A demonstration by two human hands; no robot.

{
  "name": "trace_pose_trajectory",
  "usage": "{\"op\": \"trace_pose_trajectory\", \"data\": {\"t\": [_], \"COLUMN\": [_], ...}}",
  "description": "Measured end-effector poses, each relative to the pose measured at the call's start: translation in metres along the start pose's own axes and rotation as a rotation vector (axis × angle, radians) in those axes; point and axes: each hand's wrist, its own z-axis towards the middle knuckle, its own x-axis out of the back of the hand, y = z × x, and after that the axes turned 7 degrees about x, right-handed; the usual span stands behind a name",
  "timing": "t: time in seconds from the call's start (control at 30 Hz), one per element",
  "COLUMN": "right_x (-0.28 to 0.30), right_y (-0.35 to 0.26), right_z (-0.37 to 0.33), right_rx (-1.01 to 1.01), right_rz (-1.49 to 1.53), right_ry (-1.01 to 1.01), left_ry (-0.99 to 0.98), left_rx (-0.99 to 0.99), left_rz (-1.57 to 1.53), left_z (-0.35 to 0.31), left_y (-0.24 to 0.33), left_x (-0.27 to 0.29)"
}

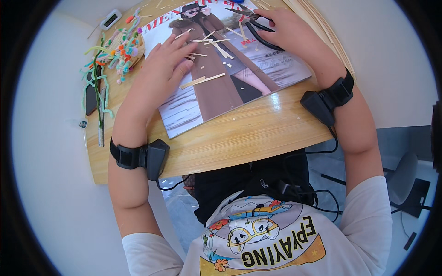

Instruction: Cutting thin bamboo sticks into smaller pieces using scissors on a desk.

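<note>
Left fingers [185,48] spread over the magazine [184,115], tabletop [239,129] open past its near edge; right fingers [264,14] hold scissors [249,14].

Left hand [166,64] hid part of magazine [235,72]; right hand [287,33] hid part of scissors [253,17]; blue item [238,1] clipped at top edge.

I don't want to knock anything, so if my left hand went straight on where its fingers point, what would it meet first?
Probably the loose strips on the magazine, just ahead of your left hand. Depth is unclear, so it might pass over them.
</note>
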Motion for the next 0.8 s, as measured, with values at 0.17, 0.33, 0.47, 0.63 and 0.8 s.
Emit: {"op": "trace_pose_trajectory", "data": {"t": [0.17,0.33,0.47,0.63,0.8], "right_x": [0.000,-0.001,-0.003,-0.004,0.004], "right_y": [-0.001,-0.003,-0.003,-0.003,-0.011], "right_z": [0.003,0.002,0.001,0.003,0.002], "right_rx": [0.015,0.036,0.050,0.056,-0.001], "right_rz": [-0.012,-0.008,-0.013,0.034,0.074], "right_ry": [-0.037,-0.012,0.017,0.027,-0.057], "left_ry": [-0.025,0.149,0.120,0.220,0.268], "left_rx": [-0.018,0.056,0.088,-0.049,-0.182], "left_rz": [-0.025,-0.111,-0.131,-0.116,-0.298], "left_z": [-0.002,0.000,0.003,0.009,-0.002], "left_y": [0.001,0.000,-0.009,-0.012,0.057], "left_x": [-0.004,0.004,0.003,0.006,0.028]}}
